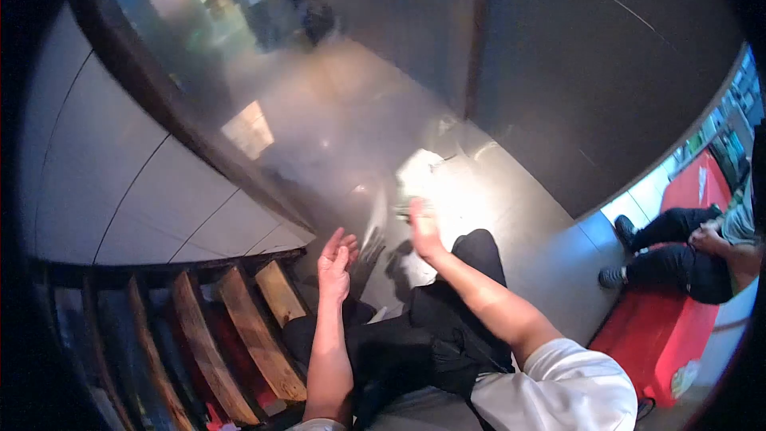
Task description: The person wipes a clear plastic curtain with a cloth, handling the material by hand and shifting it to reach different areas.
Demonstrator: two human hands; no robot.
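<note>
The loosely curled left hand sits apart, at eight o'clock from the right hand, seemingly allowing room; a white cloth-like piece is at the right's twelve, grip unclear.

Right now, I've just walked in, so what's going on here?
A seated person has the right hand at a pale, sheet-like thing in bright glare; blur hides whether it is gripped. The left hand is raised apart from it, loosely open, with nothing clear in it. Wooden slats lie on the left. Off to the right, another person sits on a red seat.
</note>
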